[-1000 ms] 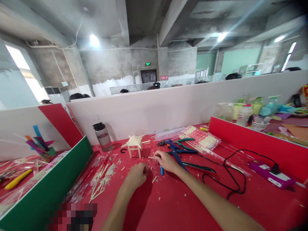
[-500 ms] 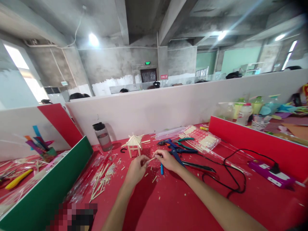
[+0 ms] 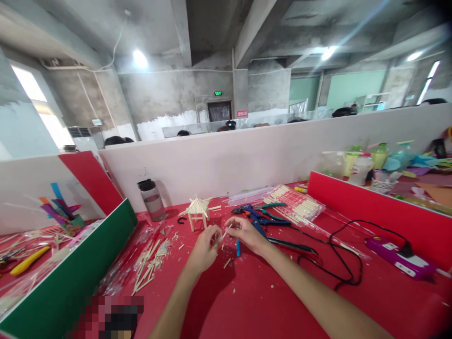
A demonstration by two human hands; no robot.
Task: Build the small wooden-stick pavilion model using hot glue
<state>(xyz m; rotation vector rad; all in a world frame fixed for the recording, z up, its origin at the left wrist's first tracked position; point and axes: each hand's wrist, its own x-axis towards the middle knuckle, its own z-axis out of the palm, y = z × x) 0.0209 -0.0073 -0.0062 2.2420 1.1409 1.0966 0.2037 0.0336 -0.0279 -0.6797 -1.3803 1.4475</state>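
Note:
Over the red table, my left hand (image 3: pixel 207 247) and my right hand (image 3: pixel 246 235) face each other, fingertips pinched. A short wooden stick (image 3: pixel 226 232) runs between them; my right fingers grip it, and its other end meets my left fingertips, partly hidden. Just behind my left hand stands a small pavilion (image 3: pixel 198 208) made of sticks, with a peaked roof on legs. Under my right hand pokes out a slim blue tool (image 3: pixel 238 248), its far part covered. Beyond that hand lie a blue glue gun (image 3: pixel 260 228) and green-handled pliers (image 3: pixel 273 205).
Loose sticks (image 3: pixel 146 268) lie left, beside a water bottle (image 3: pixel 151 200) and a green divider (image 3: pixel 77 273). Bagged sticks (image 3: pixel 300 202) lie at the back right. A black cable (image 3: pixel 360 263) loops to a purple power strip (image 3: pixel 400 259). Scraps dot the tabletop (image 3: pixel 254 306).
My fingers have shifted on the stick, which now sits steeper and shows less between my hands. The camera view has moved slightly.

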